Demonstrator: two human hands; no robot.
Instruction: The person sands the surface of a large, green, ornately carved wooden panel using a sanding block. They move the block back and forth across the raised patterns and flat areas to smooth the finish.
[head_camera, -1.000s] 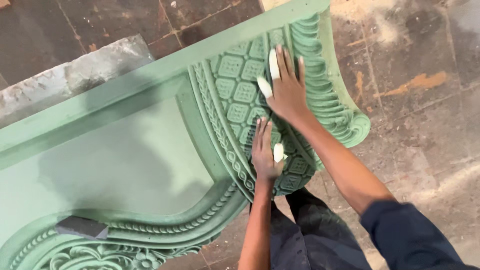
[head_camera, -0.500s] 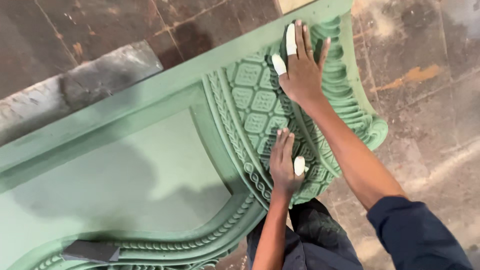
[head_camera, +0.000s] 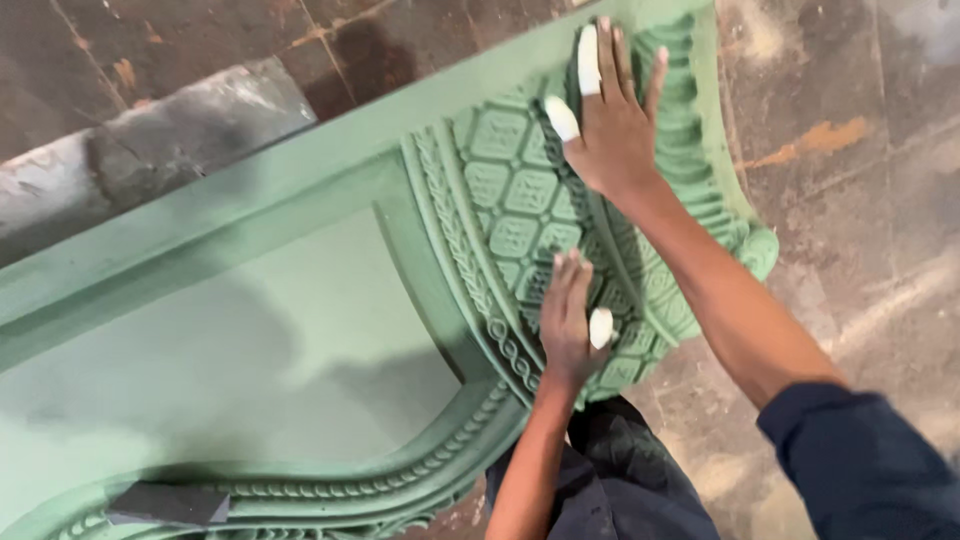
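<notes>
A large green carved panel (head_camera: 300, 330) with a quilted lattice pattern and rope-like borders lies flat in front of me. My right hand (head_camera: 612, 130) rests palm down on the far part of the carved lattice, fingers spread, with white wraps on two fingers. My left hand (head_camera: 570, 320) presses flat on the carved border nearer to me, with a white wrap on its thumb. Neither hand holds anything.
The panel lies over a dark stained stone floor (head_camera: 850, 200). A grey concrete slab (head_camera: 170, 140) sits beyond the panel's far edge. A small dark grey rectangular piece (head_camera: 170, 503) lies on the panel's lower left border. My dark trousers (head_camera: 620, 480) show below.
My right hand has slid farther along the carved lattice, away from me. My left hand has stayed on the carved border near me.
</notes>
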